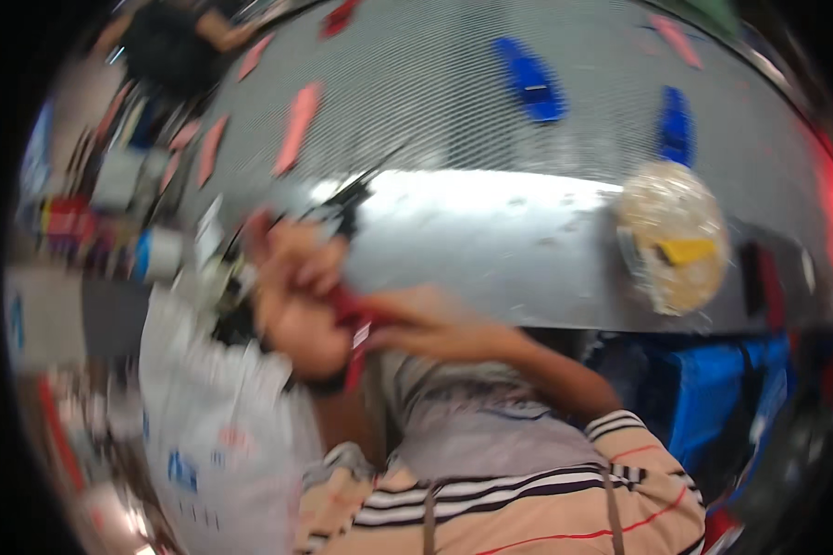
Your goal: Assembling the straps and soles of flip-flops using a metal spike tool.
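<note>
Both hands are in front of me at the near left edge of a grey work surface, smeared by motion. My left hand [296, 291] is closed, its fingers curled in beside a red strip-like piece [353, 365] with a small whitish patch. From the other side my right hand [435, 324] is closed on the same red piece, near its middle. What kind of piece it is I cannot make out. Just beyond my left hand lie dark, thin, pointed items [347, 199], also blurred.
Pink strips [298, 128] and blue sole-shaped pieces [531, 81] are spread over the ribbed belt [416, 102]. A plastic-wrapped round roll [680, 208] with a yellow piece sits at right. A white bag [217, 435] stands left, a blue crate [713, 388] below right; another person [171, 46] is far left.
</note>
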Motion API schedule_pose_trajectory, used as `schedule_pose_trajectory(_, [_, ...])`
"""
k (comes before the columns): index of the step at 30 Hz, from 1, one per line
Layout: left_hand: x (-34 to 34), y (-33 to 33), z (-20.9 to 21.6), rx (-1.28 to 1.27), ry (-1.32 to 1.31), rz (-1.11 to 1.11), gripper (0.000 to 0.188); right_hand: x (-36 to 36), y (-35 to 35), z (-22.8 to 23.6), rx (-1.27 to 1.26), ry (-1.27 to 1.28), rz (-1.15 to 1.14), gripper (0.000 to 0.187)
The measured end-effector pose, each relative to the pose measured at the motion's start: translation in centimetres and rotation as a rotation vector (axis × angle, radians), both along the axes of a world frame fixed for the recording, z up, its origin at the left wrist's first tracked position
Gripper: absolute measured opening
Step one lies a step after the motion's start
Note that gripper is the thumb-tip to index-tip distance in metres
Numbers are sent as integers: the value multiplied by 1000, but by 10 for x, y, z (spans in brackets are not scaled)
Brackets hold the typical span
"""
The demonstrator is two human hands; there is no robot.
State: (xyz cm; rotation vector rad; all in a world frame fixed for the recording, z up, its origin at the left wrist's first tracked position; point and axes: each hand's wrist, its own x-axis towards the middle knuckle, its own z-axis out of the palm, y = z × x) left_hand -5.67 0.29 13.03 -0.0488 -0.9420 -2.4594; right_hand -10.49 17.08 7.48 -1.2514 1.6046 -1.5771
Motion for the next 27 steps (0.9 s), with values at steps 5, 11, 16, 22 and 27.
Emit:
schedule_pose_trajectory(5, [-25, 26, 3, -509, -273, 114, 39, 0, 29, 4, -60, -483, -308, 22])
schedule_pose_trajectory(11, [24, 38, -18, -1026, -432, 2, 47, -12, 30, 13, 116, -111, -721, 19])
schedule_pose_trajectory(16, [14, 43, -15, -1042, -401, 36, 36, -16, 34, 12, 159, -52, -849, 21])
schedule_pose_trajectory(22, [-5, 40, 23, -1799, 17, 86, 22, -35, 53, 7, 327, 93, -539, 20])
schedule_pose_trajectory(27, [-16, 45, 13, -1906, -10, 289, 14, -59, 70, 19, 354, 262, -308, 23])
